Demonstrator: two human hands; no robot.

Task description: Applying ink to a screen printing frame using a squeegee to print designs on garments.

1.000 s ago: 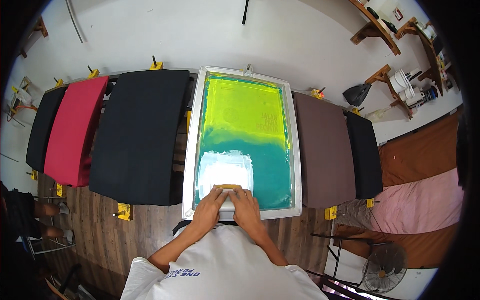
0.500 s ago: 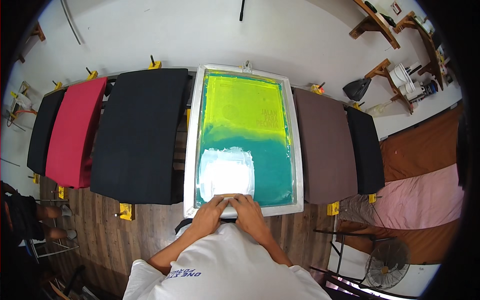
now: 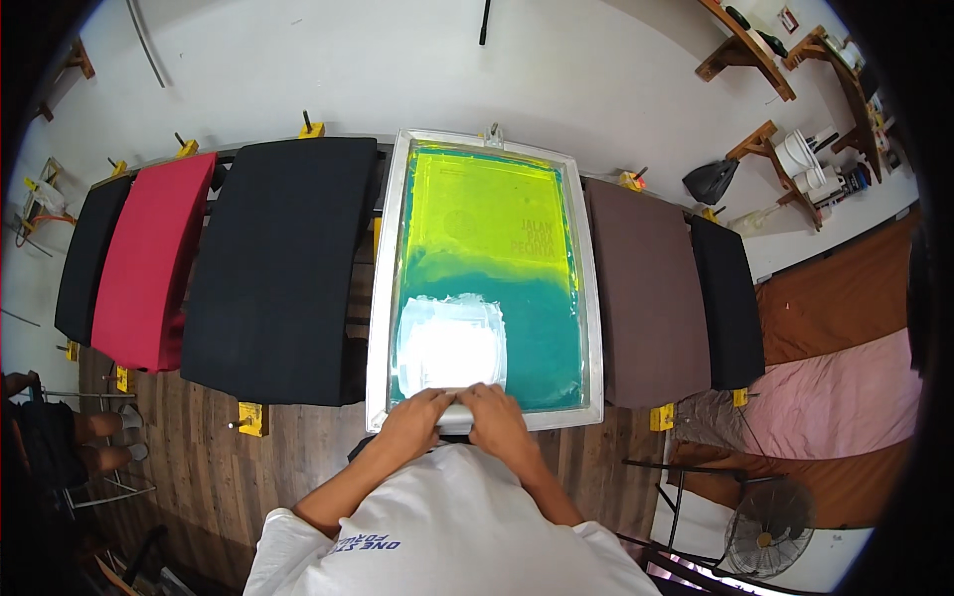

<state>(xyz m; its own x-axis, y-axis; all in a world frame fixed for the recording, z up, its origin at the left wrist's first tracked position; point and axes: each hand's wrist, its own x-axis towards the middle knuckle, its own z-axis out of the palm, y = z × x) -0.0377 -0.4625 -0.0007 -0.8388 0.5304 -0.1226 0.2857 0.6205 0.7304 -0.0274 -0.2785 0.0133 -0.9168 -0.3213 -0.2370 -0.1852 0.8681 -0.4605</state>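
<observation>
A screen-printing frame with silver edges lies in front of me. Its mesh is green-yellow at the far half and teal at the near half. White ink covers a patch at the near left of the mesh. At the near end of that patch, my left hand and my right hand are side by side, fingers closed over a squeegee. Most of the squeegee is hidden under my hands. What lies beneath the screen cannot be seen.
A large black pallet, a red one and another black one stand left of the screen. To the right are a brown pallet and a black one. A fan is at lower right; a person's legs show at left.
Both hands have shifted slightly on the squeegee, which looks tilted differently and shows more between them. The white ink patch looks the same. The person at left has moved a little.
</observation>
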